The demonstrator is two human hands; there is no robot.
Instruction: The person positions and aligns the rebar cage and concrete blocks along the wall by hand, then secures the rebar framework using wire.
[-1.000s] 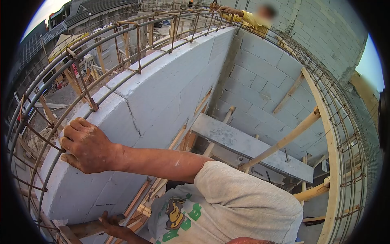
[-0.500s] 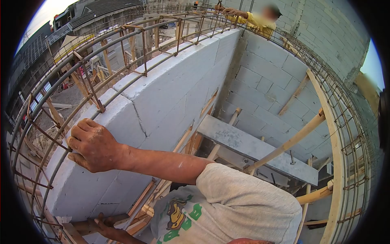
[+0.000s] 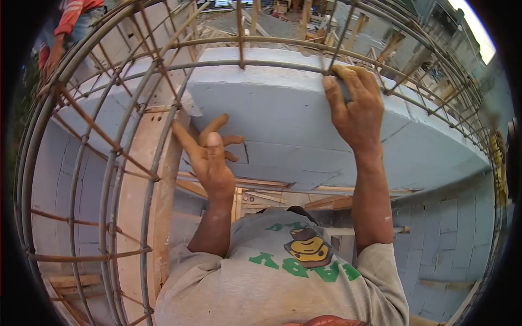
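My left hand [image 3: 215, 171] is open, its fingers spread. Its index fingertip is right at the edge of an upright wooden board [image 3: 133, 201], in front of the pale block wall [image 3: 283, 98]. Over the wall's top edge, my right hand [image 3: 356, 106] has its fingers curled round a long steel reinforcing bar [image 3: 272, 64], close to a crosswise tie. More bars tied into a cage [image 3: 111, 163] curve past the board on the left. Part of the wall behind both hands is hidden by them.
At the upper left, another person's hand [image 3: 51, 62], below an orange sleeve [image 3: 79, 16], is by the rebar cage. Wooden pieces [image 3: 266, 196] lie below the wall. A second block wall [image 3: 446, 233] stands on the right, with rebar along its edge.
My view has swung left, to the board and cage. My left hand has risen from the low timber with its fingers spread. My right hand still grips a bar atop the wall.
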